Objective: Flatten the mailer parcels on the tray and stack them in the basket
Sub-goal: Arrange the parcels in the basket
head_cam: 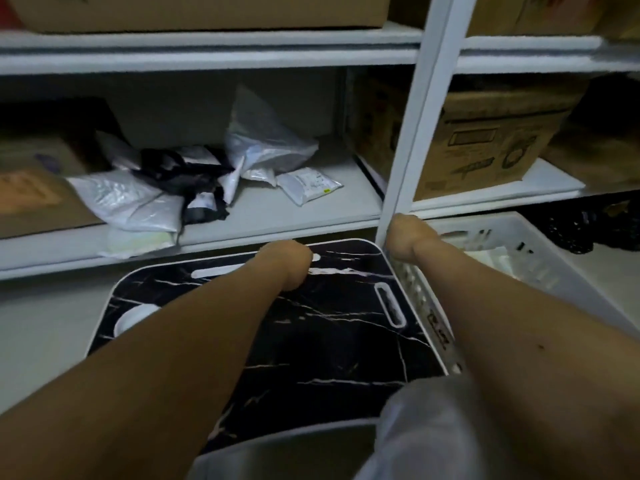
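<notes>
I see a black tray [311, 334] with white marble lines lying flat on the floor, and I use it as my mark for everything. My left hand [289, 263] is over the far edge of the tray, right by a long white handle slot, with the fingers curled under; I cannot tell if it grips the edge. My right hand [408, 237] is at the far right corner of the tray, where the white basket [540, 268] touches the tray's right side. Its fingers are bent down over the basket's rim, but I cannot tell if it holds it. Both arms lie across the tray and cover a lot of it. The mailer parcels [194, 181] are not on the tray; they sit in a messy heap on the grey shelf [287, 216] just behind the tray's far edge, white ones and a black one. A white shelf post [415, 126] stands at the tray's far right corner, close to my right hand. Brown boxes [485, 147] sit on the shelf beyond the post. Left of the tray I see bare pale floor [45, 327].
</notes>
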Demonstrator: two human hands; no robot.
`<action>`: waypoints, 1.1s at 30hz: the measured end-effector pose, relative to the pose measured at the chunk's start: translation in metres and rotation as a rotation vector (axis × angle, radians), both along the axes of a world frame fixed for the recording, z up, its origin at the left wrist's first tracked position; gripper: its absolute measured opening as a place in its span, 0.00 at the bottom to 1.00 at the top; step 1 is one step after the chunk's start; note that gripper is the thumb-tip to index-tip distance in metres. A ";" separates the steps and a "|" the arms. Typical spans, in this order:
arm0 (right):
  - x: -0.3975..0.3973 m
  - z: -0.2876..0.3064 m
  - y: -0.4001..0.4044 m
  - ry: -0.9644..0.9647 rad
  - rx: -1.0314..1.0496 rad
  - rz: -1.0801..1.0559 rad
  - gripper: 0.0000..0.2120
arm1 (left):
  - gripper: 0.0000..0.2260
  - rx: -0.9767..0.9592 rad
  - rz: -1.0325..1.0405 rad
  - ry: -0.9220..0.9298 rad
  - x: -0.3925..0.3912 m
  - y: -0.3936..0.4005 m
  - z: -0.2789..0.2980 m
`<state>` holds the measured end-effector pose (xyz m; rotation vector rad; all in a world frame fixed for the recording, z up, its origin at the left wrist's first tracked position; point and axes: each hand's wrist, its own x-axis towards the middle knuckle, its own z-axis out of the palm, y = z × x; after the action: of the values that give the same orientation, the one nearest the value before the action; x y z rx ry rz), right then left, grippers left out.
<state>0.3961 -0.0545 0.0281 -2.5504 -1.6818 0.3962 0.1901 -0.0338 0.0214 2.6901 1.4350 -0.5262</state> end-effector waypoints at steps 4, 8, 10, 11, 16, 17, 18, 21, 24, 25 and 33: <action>-0.070 -0.002 0.042 -0.057 0.047 0.168 0.20 | 0.18 0.021 0.176 -0.057 -0.071 0.019 -0.006; -0.135 -0.005 0.085 -0.102 0.198 0.279 0.20 | 0.15 0.072 0.322 -0.130 -0.120 0.045 -0.015; -0.160 -0.005 0.113 -0.124 0.245 0.329 0.21 | 0.14 0.124 0.366 -0.182 -0.134 0.063 -0.020; -0.170 -0.005 0.127 -0.135 0.269 0.345 0.21 | 0.13 0.149 0.381 -0.208 -0.139 0.072 -0.023; -0.202 -0.008 0.198 -0.257 0.326 0.395 0.23 | 0.12 0.266 0.412 -0.330 -0.150 0.123 -0.044; -0.203 -0.008 0.210 -0.293 0.330 0.392 0.24 | 0.11 0.301 0.403 -0.358 -0.150 0.130 -0.047; -0.204 -0.010 0.222 -0.327 0.318 0.389 0.24 | 0.11 0.327 0.391 -0.382 -0.149 0.139 -0.052; -0.199 -0.016 0.254 -0.417 0.297 0.382 0.22 | 0.11 0.389 0.342 -0.436 -0.143 0.158 -0.063; -0.189 -0.027 0.282 -0.501 0.240 0.394 0.23 | 0.11 0.408 0.311 -0.489 -0.139 0.170 -0.075; -0.187 -0.032 0.292 -0.518 0.206 0.408 0.24 | 0.11 0.409 0.305 -0.506 -0.139 0.175 -0.081; -0.184 -0.056 0.305 -0.398 0.260 0.372 0.26 | 0.12 0.396 0.295 -0.555 -0.143 0.186 -0.104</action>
<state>0.2125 0.2502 -0.0275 -2.2283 -2.1773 -0.3248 0.0472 0.1520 -0.0825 2.4872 1.8284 0.5343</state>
